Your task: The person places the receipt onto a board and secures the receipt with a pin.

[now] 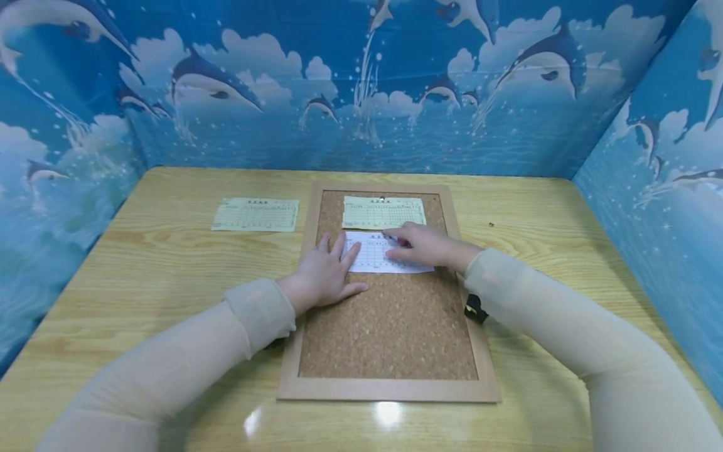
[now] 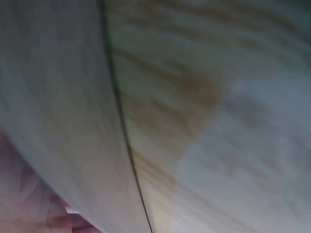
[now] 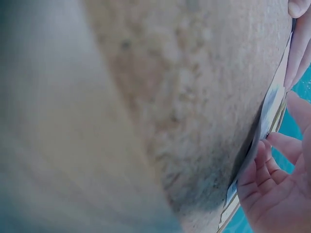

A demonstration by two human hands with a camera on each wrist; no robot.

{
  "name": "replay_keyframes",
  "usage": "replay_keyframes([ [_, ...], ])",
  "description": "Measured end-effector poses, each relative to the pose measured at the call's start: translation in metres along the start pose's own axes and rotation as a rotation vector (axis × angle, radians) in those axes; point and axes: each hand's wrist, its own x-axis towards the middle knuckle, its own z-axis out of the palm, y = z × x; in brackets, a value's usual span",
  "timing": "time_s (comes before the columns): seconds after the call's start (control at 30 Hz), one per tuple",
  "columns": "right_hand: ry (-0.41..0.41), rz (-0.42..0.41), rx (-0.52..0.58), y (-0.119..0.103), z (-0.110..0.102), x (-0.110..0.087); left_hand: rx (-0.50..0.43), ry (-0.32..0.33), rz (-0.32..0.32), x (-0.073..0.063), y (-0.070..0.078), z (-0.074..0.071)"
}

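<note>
A white printed form slip (image 1: pixel 369 254) lies across the upper part of a wood-framed cork board (image 1: pixel 390 333). My left hand (image 1: pixel 327 273) rests spread over the board's left side, its fingertips on the slip's left end. Over the slip's right half is my right hand (image 1: pixel 423 243), its index fingertip at the slip's top edge and the thumb apart below it. In the right wrist view, the right hand's fingers (image 3: pixel 257 174) touch the slip, some of them bent. Just above, a green form slip (image 1: pixel 384 213) has a small pin (image 1: pixel 382 198) at its top edge.
A second green form slip (image 1: pixel 255 215) lies on the wooden table (image 1: pixel 186 276), left of the board. One small dark speck (image 1: pixel 491 224) is on the table to the right. Dolphin-patterned cloth (image 1: pixel 350 94) walls the back and sides.
</note>
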Motion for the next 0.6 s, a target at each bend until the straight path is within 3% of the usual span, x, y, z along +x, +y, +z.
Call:
replay_keyframes([
  [0.33,-0.030,0.010,-0.082,-0.0004,0.0026,0.0026,0.007,-0.009,-0.002,0.0001,-0.0003,0.0009],
  [0.6,-0.020,0.003,-0.073,0.0015,0.0026,0.0022,0.018,0.001,-0.004,0.0009,0.0001,0.0019],
])
